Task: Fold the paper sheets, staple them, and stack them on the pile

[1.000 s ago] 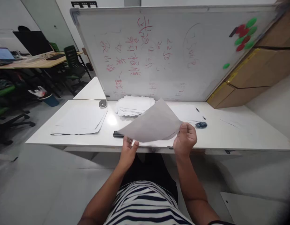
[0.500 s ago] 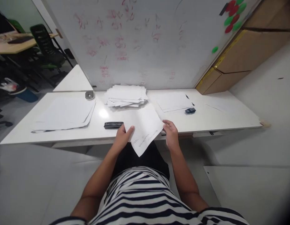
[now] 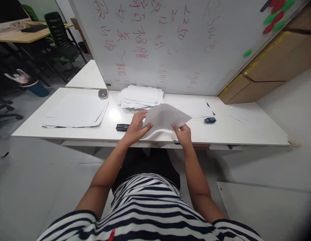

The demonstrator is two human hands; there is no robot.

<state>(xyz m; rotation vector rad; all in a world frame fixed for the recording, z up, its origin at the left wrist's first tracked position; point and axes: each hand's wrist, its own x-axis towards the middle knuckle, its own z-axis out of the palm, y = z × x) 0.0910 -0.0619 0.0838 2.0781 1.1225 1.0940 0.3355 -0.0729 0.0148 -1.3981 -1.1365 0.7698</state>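
A sheet of paper (image 3: 165, 116), curved along its near edge, is held between my two hands above the front of the white desk. My left hand (image 3: 138, 127) grips its left side, thumb on the near face. At the right, my right hand (image 3: 182, 134) pinches the lower edge between thumb and fingers. Just left of my left hand lies a black stapler-like object (image 3: 122, 127), partly covered by the hand. Behind the sheet stands an uneven stack of papers (image 3: 141, 96).
Flat papers (image 3: 75, 110) lie on the desk's left, near a small grey rounded device (image 3: 103, 94). More papers (image 3: 195, 106) and a small dark blue object (image 3: 210, 120) are to the right. A whiteboard (image 3: 155, 43) rises behind, with cardboard boxes (image 3: 268, 72) beside it.
The sheet has swung from hanging over the desk's front edge to a raised, curved position above the desk. Both hands have shifted their hold along it, and the view has moved slightly.
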